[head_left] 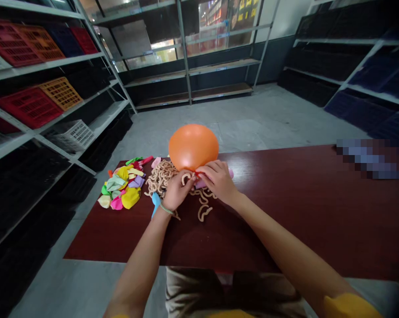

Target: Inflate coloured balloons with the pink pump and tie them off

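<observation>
An inflated orange balloon (193, 146) stands just beyond my hands, its red-orange neck toward me. My left hand (176, 193) is closed, thumb and fingers pinching at the neck, with a beige curved piece (185, 177) by its fingertips. From the other side, my right hand (220, 182) pinches the neck too. Under the right hand lies a pink tube-like object (201, 183), partly hidden. A heap of beige, curly cord-like pieces (161, 176) sits beside my left hand, and a few loose ones (204, 213) lie nearer me. A limp blue balloon (156, 202) rests by my left wrist.
Several uninflated balloons (129, 198) in mixed colours are piled at the left of the dark red table (285, 212). A blurred-out item (368, 159) lies at the far right. Shelves with plastic crates (30, 106) stand left; more racks (189, 88) line the back and right.
</observation>
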Available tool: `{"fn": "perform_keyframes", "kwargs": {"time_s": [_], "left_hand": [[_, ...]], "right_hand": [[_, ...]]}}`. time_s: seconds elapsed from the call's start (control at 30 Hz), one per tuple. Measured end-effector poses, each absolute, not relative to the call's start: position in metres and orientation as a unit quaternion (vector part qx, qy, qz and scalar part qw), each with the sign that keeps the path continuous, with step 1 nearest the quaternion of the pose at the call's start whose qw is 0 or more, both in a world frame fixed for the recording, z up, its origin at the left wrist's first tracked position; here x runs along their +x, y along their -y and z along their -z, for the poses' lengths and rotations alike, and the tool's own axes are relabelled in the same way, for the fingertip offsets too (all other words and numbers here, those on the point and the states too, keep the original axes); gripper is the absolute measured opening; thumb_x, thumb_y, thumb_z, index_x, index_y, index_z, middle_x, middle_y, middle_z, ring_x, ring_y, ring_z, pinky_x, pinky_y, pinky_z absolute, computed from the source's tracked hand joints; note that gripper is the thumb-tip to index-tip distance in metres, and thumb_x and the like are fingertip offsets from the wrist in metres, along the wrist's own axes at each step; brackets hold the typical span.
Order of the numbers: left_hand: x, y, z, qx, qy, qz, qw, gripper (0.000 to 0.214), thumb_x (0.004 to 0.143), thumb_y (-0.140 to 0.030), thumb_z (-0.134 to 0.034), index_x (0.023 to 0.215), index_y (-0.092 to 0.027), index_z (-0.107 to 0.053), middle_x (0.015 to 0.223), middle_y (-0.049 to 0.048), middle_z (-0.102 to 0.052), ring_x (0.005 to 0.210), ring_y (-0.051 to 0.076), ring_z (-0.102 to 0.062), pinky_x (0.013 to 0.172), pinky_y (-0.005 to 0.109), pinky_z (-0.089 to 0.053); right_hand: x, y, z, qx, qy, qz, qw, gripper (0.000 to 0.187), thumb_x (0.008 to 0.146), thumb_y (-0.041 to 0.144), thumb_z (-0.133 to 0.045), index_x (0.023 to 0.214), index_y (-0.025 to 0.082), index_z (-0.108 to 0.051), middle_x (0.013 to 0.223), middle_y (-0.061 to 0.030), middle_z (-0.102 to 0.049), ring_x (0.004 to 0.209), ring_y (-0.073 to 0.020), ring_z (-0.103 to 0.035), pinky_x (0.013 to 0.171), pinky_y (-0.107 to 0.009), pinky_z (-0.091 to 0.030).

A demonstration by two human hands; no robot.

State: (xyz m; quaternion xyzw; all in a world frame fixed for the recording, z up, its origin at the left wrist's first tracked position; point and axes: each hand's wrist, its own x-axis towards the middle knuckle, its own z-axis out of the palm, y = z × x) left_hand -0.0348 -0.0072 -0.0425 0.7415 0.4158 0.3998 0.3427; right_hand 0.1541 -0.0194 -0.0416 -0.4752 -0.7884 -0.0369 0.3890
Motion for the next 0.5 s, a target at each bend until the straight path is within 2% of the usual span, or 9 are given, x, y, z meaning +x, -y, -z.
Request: {"fn": "perform_keyframes", "kwargs": {"time_s": [0.33, 0.5], "left_hand": [[-0.0378, 0.0083, 0.0449, 0.82, -0.392, -0.352, 0.223, 0.002, 0.088, -0.021, -0.059, 0.09, -0.02, -0.058, 0.072, -0.0017, -0.064, 0.063, 0.013, -0.06, 0.06, 0.024, -0.044], [-0.0372, 0.0101, 0.0448, 0.81, -0.397, -0.381, 0.202, 0.003, 0.088, -0.023, -0.06, 0.088, -0.02, -0.059, 0.073, -0.0016, -0.065, 0.063, 0.012, -0.06, 0.06, 0.023, -0.045]], "right_hand": [[0.1554, 0.0207, 0.0438, -0.425, 0.817, 0.109, 0.374, 0.019, 0.1, 0.029, -0.047, 0.095, 0.025, -0.065, 0.093, -0.0006, -0.068, 0.092, -0.0193, -0.051, 0.082, -0.038, -0.031], [0.1519, 0.0198, 0.0451, -0.426, 0.818, 0.123, 0.366, 0.013, 0.095, 0.025, -0.05, 0.086, 0.023, -0.06, 0.086, -0.0025, -0.064, 0.087, -0.0202, -0.05, 0.08, -0.038, -0.032]]}}
